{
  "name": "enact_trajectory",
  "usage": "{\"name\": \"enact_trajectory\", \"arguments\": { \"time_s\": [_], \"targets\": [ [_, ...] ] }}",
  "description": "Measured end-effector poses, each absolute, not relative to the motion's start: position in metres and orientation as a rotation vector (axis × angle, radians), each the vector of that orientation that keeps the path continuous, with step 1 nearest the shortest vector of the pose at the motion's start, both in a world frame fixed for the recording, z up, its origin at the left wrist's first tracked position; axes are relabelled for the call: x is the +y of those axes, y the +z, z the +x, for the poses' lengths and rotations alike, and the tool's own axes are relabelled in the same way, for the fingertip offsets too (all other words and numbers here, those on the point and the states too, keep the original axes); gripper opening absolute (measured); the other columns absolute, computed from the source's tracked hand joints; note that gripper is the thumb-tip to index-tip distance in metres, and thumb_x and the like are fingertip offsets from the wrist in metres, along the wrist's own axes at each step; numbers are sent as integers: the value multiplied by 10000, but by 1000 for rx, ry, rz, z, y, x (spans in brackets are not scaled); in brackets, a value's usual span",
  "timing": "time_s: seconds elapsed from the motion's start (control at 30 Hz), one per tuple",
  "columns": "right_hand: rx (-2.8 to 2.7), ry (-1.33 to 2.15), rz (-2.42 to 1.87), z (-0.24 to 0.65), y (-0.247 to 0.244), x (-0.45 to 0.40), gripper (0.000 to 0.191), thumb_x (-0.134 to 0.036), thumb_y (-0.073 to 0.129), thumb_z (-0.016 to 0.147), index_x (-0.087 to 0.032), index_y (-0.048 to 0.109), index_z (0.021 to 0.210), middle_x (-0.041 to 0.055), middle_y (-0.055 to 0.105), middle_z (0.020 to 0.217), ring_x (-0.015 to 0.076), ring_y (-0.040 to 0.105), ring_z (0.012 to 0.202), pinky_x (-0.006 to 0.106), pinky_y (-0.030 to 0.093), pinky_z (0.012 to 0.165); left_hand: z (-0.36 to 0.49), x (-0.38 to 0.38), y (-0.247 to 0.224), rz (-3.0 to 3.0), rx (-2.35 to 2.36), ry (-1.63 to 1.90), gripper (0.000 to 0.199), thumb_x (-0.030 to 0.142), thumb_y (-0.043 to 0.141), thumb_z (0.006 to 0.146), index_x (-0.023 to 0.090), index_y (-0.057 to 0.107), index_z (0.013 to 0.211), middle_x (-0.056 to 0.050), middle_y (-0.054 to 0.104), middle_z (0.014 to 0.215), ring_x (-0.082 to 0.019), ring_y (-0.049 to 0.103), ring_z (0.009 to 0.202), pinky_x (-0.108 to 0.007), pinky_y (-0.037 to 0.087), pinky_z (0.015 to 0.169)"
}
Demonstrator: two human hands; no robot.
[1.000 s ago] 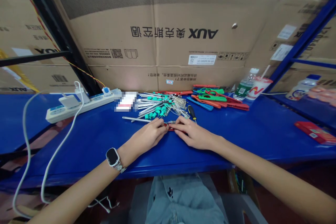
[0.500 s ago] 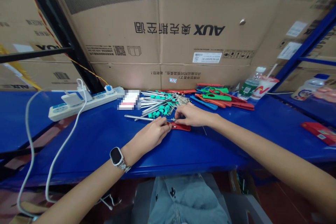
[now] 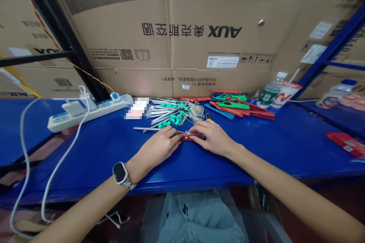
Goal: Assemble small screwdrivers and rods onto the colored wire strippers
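Observation:
A red plastic handle (image 3: pixel 187 137), long and narrow with small pale parts on it, lies on the blue table between my hands. My left hand (image 3: pixel 162 145), wearing a watch, is closed on its left end, beside a long silver metal rod (image 3: pixel 146 128). The fingers of my right hand (image 3: pixel 213 136) close around the handle's right end. Something shiny and slim shows between thumb and fingers there, too small to identify. Just behind that hand, a dark object with a yellowish mark (image 3: pixel 209 116) is partly hidden. Silver rods with green pieces (image 3: pixel 168 114) are heaped beyond my hands.
Red, green, orange and blue plastic handles (image 3: pixel 239 106) are piled at the back right. Beside them stand a green-labelled bottle (image 3: pixel 267 95) and a cup with a straw (image 3: pixel 285 95). A power strip (image 3: pixel 91 112) with white cables lies left. A red box (image 3: pixel 346 144) sits at far right.
My right hand has shifted slightly right and lowered over the handle's right end, covering more of it. The dark object behind it has come into view. My left hand keeps its hold.

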State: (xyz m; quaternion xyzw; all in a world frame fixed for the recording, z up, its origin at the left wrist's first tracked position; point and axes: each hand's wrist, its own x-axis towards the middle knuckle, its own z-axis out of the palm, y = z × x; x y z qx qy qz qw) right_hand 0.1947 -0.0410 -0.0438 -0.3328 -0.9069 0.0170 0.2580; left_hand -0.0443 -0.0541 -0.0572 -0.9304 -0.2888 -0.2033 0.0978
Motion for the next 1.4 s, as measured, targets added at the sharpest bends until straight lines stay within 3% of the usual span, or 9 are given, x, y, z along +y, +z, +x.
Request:
{"name": "enact_trajectory", "arguments": {
  "time_s": [0.13,0.2,0.27,0.37,0.57,0.7,0.8,1.03,1.4],
  "targets": [
    [-2398,30,-898,192,-51,-41,119,-266,618,984,-182,686,1035,60,739,1010,192,672,910,341,438,816,-42,-54,-50,-2638,-881,-773,238,288,493,1038,152,687,1011,-83,661,923,-227,595,889,-385,542,799],
    [-2392,24,-894,190,-52,-39,116,-263,620,981,-184,687,1034,61,741,1020,196,673,922,341,448,815,-40,-51,-45,-2614,-935,-854,190,307,553,1009,158,658,1061,-96,656,1008,-246,593,954,-412,529,833],
    [-2391,11,-892,190,-52,-38,114,-260,623,978,-184,686,1035,62,738,1022,198,672,920,343,454,813,-38,-44,-40,-2678,-979,-839,214,324,615,977,165,629,1120,-101,644,1086,-264,586,1019,-437,517,874],
    [-2369,-30,-892,191,-52,-36,110,-252,622,977,-177,684,1028,65,731,1010,196,669,902,345,458,811,-34,-29,-37,-2838,-1005,-734,191,325,667,948,184,626,1070,-71,645,1044,-257,585,1006,-431,506,874],
    [-2385,-47,-873,193,-54,-35,125,-257,615,983,-180,684,1052,65,730,1004,203,674,912,345,471,804,-34,-18,-41,-2984,-1077,-694,115,319,661,948,208,646,976,-44,667,1044,-247,591,1021,-440,481,919],
    [-2380,-10,-886,196,-54,-36,120,-253,620,980,-179,690,1042,67,739,1037,210,682,951,359,486,858,-39,-25,-42,-2958,-1108,-811,332,401,697,914,204,606,1165,-86,637,1195,-274,586,1137,-464,481,980],
    [-2399,10,-911,199,-54,-38,122,-257,622,981,-187,703,1040,58,745,1040,209,685,971,368,485,883,-43,-30,-45,-2973,-1124,-761,431,465,702,902,207,590,1229,-93,647,1197,-287,598,1131,-473,491,965],
    [-2465,15,-910,197,-52,-40,184,-274,593,1000,-183,733,1078,74,734,1013,212,661,978,379,481,878,-43,-30,-50,-3022,-1136,-661,228,372,638,965,211,659,1125,-75,671,1086,-266,615,1055,-442,505,906],
    [-2552,51,-926,197,-45,-40,246,-253,542,1018,-203,735,1161,96,678,1038,221,614,1003,415,456,924,-47,-30,-53,-2993,-1105,-687,217,372,636,973,208,676,1109,-67,658,1075,-248,608,1026,-424,499,889]
  ]
}}
